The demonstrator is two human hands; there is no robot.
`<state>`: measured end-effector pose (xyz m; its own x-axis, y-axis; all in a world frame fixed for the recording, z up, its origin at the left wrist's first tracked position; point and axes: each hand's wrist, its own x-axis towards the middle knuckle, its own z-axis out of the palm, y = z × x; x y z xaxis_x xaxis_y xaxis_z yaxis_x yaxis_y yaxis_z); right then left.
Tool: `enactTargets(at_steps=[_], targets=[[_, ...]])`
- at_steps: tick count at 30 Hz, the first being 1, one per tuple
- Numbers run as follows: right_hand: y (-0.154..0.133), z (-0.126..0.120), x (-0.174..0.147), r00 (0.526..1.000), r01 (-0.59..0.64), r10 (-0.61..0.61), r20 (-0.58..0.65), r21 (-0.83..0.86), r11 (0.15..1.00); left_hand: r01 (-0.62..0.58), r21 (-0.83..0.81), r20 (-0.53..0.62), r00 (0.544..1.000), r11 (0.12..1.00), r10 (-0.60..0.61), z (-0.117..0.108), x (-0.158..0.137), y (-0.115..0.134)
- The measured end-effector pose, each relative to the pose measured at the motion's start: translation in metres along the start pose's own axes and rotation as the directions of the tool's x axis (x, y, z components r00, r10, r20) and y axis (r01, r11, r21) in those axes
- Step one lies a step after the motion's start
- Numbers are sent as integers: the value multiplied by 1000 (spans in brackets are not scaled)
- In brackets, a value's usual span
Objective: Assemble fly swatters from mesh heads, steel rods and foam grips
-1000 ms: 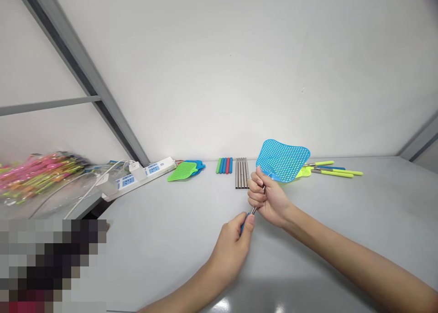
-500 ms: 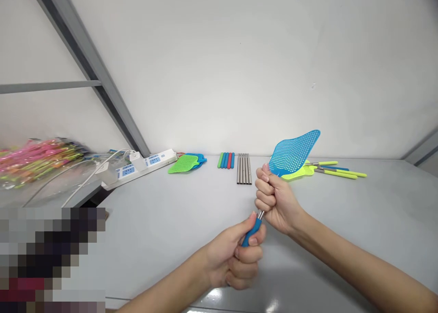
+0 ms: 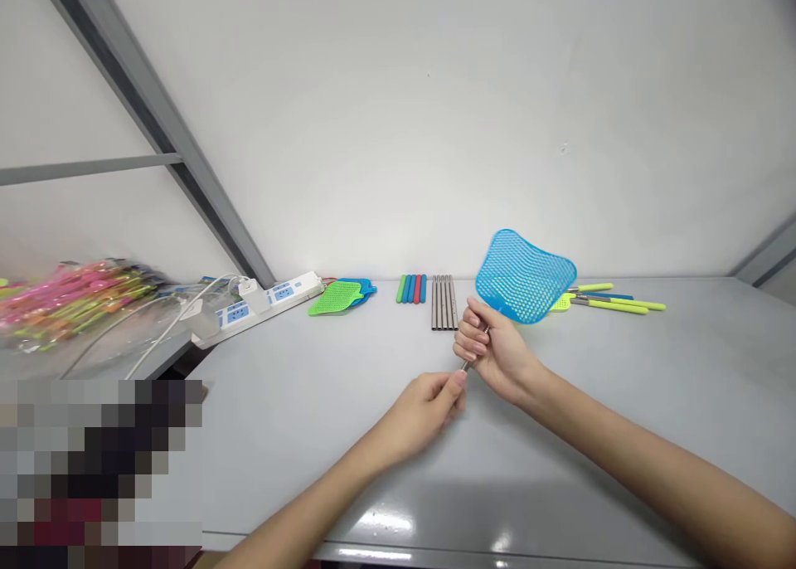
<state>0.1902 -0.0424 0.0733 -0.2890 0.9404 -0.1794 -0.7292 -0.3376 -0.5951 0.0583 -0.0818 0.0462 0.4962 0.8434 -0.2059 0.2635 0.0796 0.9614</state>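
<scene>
A blue fly swatter (image 3: 526, 277) with a perforated head is held up over the table between my two hands. My right hand (image 3: 488, 345) is wrapped round its metal shaft just under the head. Lower down, my left hand (image 3: 429, 407) is closed about the handle end, and its fingers hide the blue grip. A short bit of bare shaft shows between the hands. Just beyond my right hand lie several metal tubes (image 3: 444, 303) in a row. Left of them is a row of coloured handle grips (image 3: 411, 289).
Yellow-green and blue swatters (image 3: 622, 305) lie at the back right. Green and blue swatter heads (image 3: 336, 298) overlap at the back left, beside a white power strip (image 3: 261, 308) with cables. Bagged colourful items (image 3: 80, 299) are at far left. The grey table (image 3: 298, 436) meets a pale wall.
The swatter's head has turned to face me more broadly. My left hand has rolled over, back upward, and moved up slightly, covering the blue grip seen before.
</scene>
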Motion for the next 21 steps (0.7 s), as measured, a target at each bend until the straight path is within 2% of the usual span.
enactTargets(at_steps=[1, 2, 4, 7, 10, 12, 14, 16, 17, 19, 21], targets=[[2, -1, 2, 998, -1, 1, -70, 11, 1000, -59, 222, -145, 985, 973, 93, -2, 1, -3], [4, -2, 3, 992, -7, 9, -125, 21, 1000, -65, 403, -247, 953, 913, 177, -3, 2, -5], [9, -3, 3, 984, -13, 19, -176, 35, 999, 9, 604, -342, 906, 797, 248, -4, 2, -10], [15, -6, 0, 972, 55, -41, -230, 57, 997, 83, 714, -325, 919, 695, 224, 1, 1, -11], [20, -7, -4, 958, 122, -99, -268, 71, 990, 44, 726, -242, 951, 686, 195, 9, 0, -9], [22, -8, -6, 955, 118, -93, -280, 75, 990, -24, 645, -182, 966, 764, 184, 11, -1, -10], [23, -8, -6, 957, 93, -68, -281, 77, 993, -92, 466, -112, 980, 880, 162, 12, 0, -12], [23, -7, -7, 960, 64, -40, -276, 80, 995, -82, 220, -27, 996, 972, 91, 11, 1, -14], [22, -7, -7, 962, 51, -28, -271, 80, 995, -35, 90, 20, 999, 995, 33, 11, 1, -14], [19, -5, -7, 966, 29, -7, -257, 82, 996, 104, -161, 142, 986, 982, -81, 10, 1, -13], [16, -4, -7, 970, 6, 15, -241, 83, 997, 253, -378, 294, 945, 890, -144, 9, 1, -11]])
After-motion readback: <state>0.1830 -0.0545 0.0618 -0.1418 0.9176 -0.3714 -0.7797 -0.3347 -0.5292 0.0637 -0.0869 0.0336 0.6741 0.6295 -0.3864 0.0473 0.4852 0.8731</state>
